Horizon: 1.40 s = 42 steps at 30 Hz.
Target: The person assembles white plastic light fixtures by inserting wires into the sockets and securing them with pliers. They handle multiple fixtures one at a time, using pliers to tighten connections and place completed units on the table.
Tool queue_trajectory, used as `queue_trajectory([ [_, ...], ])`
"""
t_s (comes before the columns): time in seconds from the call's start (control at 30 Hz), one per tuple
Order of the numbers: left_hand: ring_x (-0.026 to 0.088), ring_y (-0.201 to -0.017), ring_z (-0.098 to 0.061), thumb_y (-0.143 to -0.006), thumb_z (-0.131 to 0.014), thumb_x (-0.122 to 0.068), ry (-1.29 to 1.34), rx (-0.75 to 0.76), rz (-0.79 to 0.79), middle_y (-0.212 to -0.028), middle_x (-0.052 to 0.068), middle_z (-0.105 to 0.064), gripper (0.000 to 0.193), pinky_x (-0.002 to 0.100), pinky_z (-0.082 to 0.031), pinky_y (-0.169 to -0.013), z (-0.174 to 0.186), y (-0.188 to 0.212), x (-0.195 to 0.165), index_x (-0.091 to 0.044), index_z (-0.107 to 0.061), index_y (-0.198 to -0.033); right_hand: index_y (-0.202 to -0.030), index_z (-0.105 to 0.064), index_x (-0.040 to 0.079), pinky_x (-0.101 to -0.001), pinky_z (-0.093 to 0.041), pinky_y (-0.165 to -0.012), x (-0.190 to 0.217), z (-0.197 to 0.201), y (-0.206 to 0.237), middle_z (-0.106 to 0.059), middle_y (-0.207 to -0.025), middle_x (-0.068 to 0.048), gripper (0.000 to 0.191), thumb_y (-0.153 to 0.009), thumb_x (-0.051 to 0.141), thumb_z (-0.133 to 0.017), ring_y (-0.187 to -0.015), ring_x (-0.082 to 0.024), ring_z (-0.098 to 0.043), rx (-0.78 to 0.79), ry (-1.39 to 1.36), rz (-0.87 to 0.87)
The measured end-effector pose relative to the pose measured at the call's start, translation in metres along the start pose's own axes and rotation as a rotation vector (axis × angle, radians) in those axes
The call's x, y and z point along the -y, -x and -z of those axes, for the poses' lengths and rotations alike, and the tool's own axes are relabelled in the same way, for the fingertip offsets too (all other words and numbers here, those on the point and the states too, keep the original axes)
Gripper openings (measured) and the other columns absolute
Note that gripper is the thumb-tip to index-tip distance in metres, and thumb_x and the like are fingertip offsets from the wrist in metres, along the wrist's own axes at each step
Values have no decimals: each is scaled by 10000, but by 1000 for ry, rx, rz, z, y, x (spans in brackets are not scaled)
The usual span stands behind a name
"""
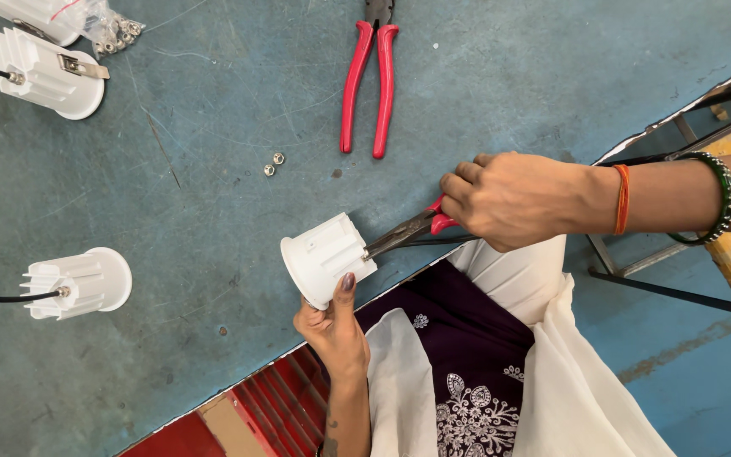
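A ribbed white plastic lamp housing [326,256], round with a flared rim, sits at the near edge of the scuffed blue-green metal table [213,127]. The left hand [333,332] grips it from below, thumb pressed on its side. The right hand [513,200], closed on red-handled long-nose pliers [406,230], sets their steel tips against the housing's right end
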<state>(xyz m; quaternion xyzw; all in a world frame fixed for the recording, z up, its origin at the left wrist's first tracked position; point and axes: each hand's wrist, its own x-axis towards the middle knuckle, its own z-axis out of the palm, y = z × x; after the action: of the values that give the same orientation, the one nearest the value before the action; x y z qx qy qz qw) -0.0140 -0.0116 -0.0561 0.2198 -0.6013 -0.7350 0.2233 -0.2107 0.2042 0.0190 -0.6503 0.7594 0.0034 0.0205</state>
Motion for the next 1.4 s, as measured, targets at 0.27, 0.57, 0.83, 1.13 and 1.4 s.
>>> queue_trajectory([
  [0.27, 134, -1029, -679, -949, -751, -62, 2, 19, 1, -1115, 107, -746, 282, 304, -526, -968, 3, 0, 3, 70, -693, -1191, -973, -676, 5, -449, -564, -595, -1, 13, -6, -674, -852, -162, 231, -851, 185, -598, -685, -350, -677, 265, -310, -130],
  [0.57, 132, -1057, -666, -952, -738, -67, -22, -3, 24, -1140, 98, -734, 269, 299, -514, -969, 2, -2, 1, 63, -705, -1185, -982, -677, 0, -481, -551, -674, 9, 27, -4, -670, -985, -158, 310, -935, 284, -563, -817, -381, -659, 263, -466, -251],
  [0.83, 112, -1012, -662, -957, -735, -98, 24, -14, 76, -1093, 91, -754, 255, 283, -502, -953, -1, -9, -10, 68, -732, -1150, -1018, -713, -15, -489, -504, -1034, 24, 32, 10, -638, -1295, -222, 365, -735, 200, -630, -1199, -343, -619, 5, 351, -119],
  [1.13, 101, -982, -666, -957, -731, -124, 14, -10, 118, -1053, 91, -761, 248, 277, -513, -936, -4, -17, -23, 68, -744, -1114, -939, -728, -20, -517, -493, -1053, 35, 21, 4, -646, -1222, -207, 239, -790, 150, -651, -1177, -323, -624, -100, 412, -158],
  [1.4, 102, -969, -672, -954, -733, -127, 16, -17, 109, -1042, 94, -766, 240, 281, -512, -934, -5, -20, -22, 62, -750, -1101, -906, -734, 3, -513, -495, -1061, 36, 17, 8, -655, -1165, -167, 200, -806, 156, -655, -1167, -307, -625, -168, 418, -200],
])
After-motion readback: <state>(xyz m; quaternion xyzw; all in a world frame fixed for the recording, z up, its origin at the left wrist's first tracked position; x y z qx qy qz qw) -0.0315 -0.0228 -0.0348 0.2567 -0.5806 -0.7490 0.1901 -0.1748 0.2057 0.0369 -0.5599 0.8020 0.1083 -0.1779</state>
